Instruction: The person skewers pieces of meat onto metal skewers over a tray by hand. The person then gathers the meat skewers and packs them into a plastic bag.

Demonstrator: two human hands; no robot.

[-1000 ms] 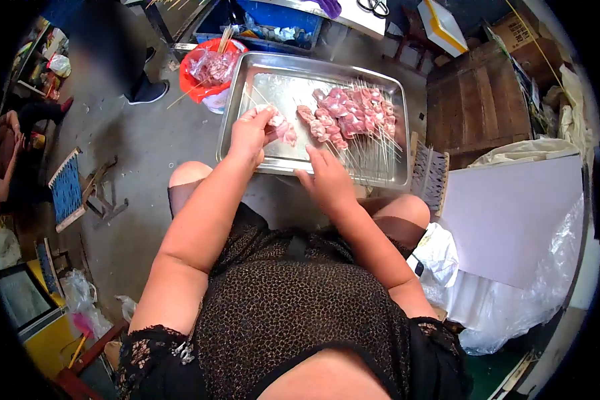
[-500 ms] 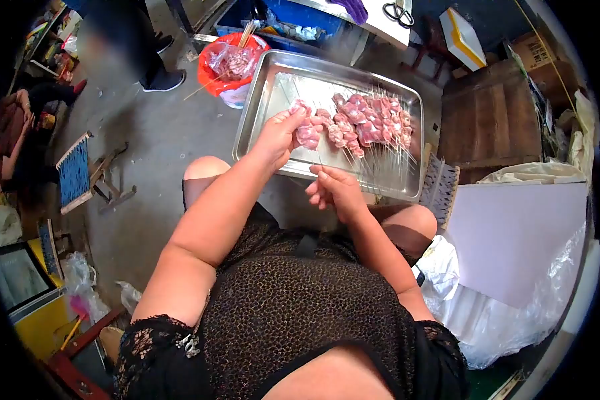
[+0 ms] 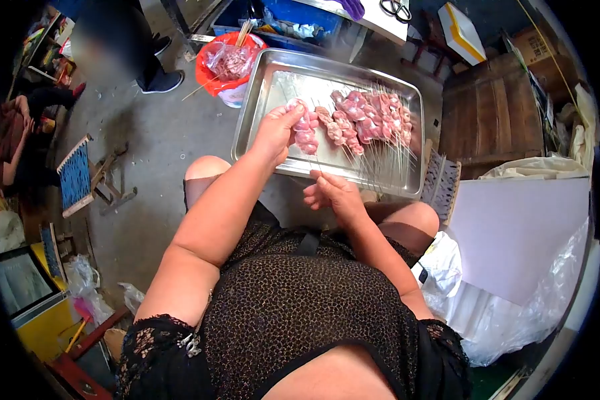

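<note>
Over the left part of a metal tray (image 3: 247,113), my left hand (image 3: 277,133) pinches pieces of raw pink meat (image 3: 306,137) threaded on a thin skewer. My right hand (image 3: 333,195), at the tray's near edge, has its thumb and forefinger closed on the lower end of that skewer, the other fingers curled. Several finished-looking meat skewers (image 3: 373,117) lie side by side in the right half of the tray, their bare ends pointing toward me. The tray sits just beyond my knees.
A red-lined bucket (image 3: 223,87) with bagged meat and sticks stands behind the tray's left corner. A blue crate (image 3: 293,40) and a white table (image 3: 380,20) with scissors (image 3: 396,11) are at the back. A blue stool (image 3: 75,175) stands left; another person (image 3: 120,40) is at the upper left.
The meat on the held skewer hangs slightly lower and straighter below my left fingers. Both hands keep their grips and have barely moved.
</note>
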